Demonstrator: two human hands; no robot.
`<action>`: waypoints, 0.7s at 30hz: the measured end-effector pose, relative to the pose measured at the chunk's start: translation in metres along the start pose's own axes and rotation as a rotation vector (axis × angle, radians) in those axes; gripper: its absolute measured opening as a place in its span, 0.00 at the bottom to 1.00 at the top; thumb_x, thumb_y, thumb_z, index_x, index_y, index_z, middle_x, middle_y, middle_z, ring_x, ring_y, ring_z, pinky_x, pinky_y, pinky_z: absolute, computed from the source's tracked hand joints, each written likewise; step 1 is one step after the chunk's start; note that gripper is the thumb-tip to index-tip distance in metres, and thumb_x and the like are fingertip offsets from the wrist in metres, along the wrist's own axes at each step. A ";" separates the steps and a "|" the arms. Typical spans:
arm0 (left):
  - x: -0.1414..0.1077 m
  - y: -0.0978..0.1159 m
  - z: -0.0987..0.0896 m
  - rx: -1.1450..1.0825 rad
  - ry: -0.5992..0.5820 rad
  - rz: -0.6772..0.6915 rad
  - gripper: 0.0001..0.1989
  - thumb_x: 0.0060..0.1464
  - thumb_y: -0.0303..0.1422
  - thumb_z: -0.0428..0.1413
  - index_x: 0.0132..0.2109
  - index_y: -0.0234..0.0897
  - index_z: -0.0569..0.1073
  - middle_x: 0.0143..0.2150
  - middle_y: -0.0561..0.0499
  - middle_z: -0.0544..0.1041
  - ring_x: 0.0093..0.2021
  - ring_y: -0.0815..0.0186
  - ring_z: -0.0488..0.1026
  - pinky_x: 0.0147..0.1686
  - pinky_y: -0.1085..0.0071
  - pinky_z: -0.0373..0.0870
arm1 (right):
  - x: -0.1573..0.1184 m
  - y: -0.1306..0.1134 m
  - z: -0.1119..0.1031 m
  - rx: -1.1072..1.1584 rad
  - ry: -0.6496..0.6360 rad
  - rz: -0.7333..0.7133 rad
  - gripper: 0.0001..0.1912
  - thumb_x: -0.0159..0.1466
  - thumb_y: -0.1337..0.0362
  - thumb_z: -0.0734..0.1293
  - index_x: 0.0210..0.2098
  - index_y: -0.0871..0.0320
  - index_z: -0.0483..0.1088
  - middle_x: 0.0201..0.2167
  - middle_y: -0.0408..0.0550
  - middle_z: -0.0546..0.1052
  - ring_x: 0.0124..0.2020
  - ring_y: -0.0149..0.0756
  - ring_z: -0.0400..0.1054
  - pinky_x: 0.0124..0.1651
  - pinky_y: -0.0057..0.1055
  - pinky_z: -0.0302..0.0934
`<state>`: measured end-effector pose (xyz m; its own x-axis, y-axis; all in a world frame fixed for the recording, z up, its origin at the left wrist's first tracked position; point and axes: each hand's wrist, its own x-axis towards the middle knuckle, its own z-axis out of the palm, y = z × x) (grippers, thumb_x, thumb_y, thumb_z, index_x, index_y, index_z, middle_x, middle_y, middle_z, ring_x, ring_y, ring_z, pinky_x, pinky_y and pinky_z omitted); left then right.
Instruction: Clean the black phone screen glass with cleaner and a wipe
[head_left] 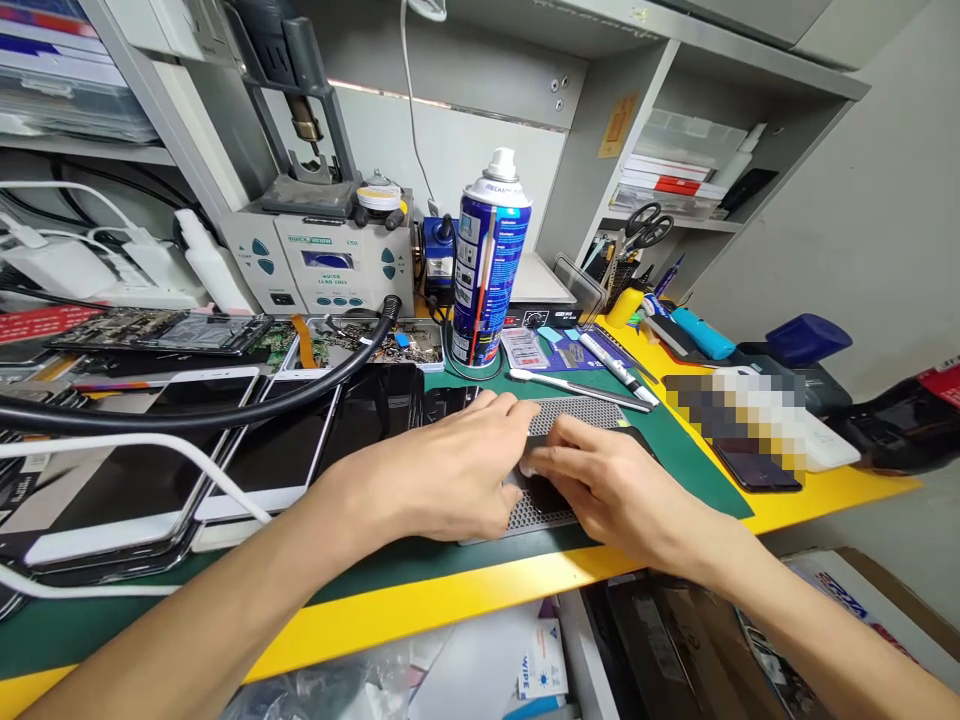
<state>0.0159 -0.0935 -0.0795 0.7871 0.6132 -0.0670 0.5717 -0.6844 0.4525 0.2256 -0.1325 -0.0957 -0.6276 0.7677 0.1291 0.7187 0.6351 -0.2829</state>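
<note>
A black phone (pixel 546 496) lies on a perforated metal plate (pixel 581 410) at the middle of the bench, largely covered by both hands. My left hand (pixel 465 475) curls over its left end, the thumb near the front edge and the fingertips mostly hidden. From the right, my right hand (pixel 607 485) reaches over the phone with fingers bent and pinched together. Those fingertips meet the phone's surface close to my left hand. Whatever sits in the pinch is too small to make out.
Behind the hands stands a blue spray can (pixel 491 260). A white-handled brush (pixel 577 388) and a marker (pixel 619 368) lie beyond the plate. Several phones and screens (pixel 277 445) crowd the left, crossed by a black hose (pixel 300 405). A hot-air station (pixel 322 260) stands behind.
</note>
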 end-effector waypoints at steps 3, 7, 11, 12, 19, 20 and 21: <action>0.000 -0.001 0.000 0.025 -0.018 0.022 0.27 0.55 0.27 0.49 0.62 0.35 0.58 0.59 0.40 0.64 0.61 0.54 0.61 0.56 0.62 0.65 | -0.014 -0.008 -0.008 0.043 -0.114 -0.016 0.22 0.59 0.81 0.60 0.46 0.57 0.75 0.35 0.47 0.69 0.31 0.32 0.64 0.30 0.26 0.57; 0.001 -0.001 0.001 0.002 -0.015 0.010 0.29 0.52 0.23 0.49 0.62 0.40 0.60 0.52 0.45 0.69 0.55 0.56 0.66 0.52 0.63 0.67 | -0.008 -0.004 -0.007 0.078 -0.055 -0.021 0.18 0.62 0.79 0.59 0.43 0.57 0.76 0.37 0.49 0.71 0.35 0.33 0.67 0.36 0.26 0.61; 0.002 -0.001 0.002 0.000 0.017 0.020 0.27 0.54 0.22 0.48 0.61 0.42 0.62 0.50 0.46 0.71 0.52 0.58 0.68 0.50 0.64 0.68 | -0.009 -0.001 -0.005 0.081 -0.008 -0.018 0.18 0.64 0.78 0.58 0.45 0.59 0.75 0.37 0.51 0.71 0.35 0.34 0.67 0.36 0.28 0.62; 0.002 -0.001 0.002 0.004 0.026 0.028 0.27 0.54 0.21 0.48 0.61 0.42 0.62 0.51 0.46 0.72 0.52 0.58 0.68 0.50 0.65 0.68 | -0.013 -0.003 -0.006 0.072 -0.039 -0.016 0.20 0.62 0.80 0.58 0.46 0.59 0.75 0.37 0.50 0.70 0.34 0.34 0.66 0.34 0.28 0.61; 0.003 0.002 0.002 -0.004 0.031 0.048 0.29 0.53 0.20 0.47 0.61 0.45 0.64 0.52 0.50 0.73 0.53 0.60 0.68 0.52 0.65 0.68 | -0.023 -0.005 -0.002 0.081 -0.008 0.058 0.19 0.64 0.78 0.58 0.47 0.57 0.74 0.36 0.48 0.69 0.33 0.33 0.63 0.34 0.28 0.58; 0.003 0.001 0.003 0.000 0.033 0.039 0.29 0.53 0.20 0.47 0.61 0.45 0.64 0.52 0.50 0.73 0.53 0.60 0.68 0.52 0.65 0.68 | -0.021 -0.006 0.002 0.070 0.030 0.059 0.18 0.65 0.78 0.58 0.46 0.58 0.74 0.36 0.48 0.68 0.32 0.33 0.62 0.33 0.28 0.58; 0.003 0.001 0.003 0.006 0.038 0.035 0.29 0.53 0.20 0.47 0.61 0.45 0.63 0.53 0.50 0.73 0.54 0.60 0.68 0.53 0.64 0.67 | -0.021 -0.007 0.005 0.051 0.052 0.052 0.18 0.64 0.78 0.58 0.46 0.58 0.74 0.36 0.48 0.68 0.32 0.33 0.62 0.33 0.28 0.57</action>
<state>0.0193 -0.0940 -0.0817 0.7971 0.6036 -0.0175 0.5458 -0.7077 0.4486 0.2319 -0.1533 -0.1013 -0.5722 0.8040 0.1616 0.7331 0.5898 -0.3387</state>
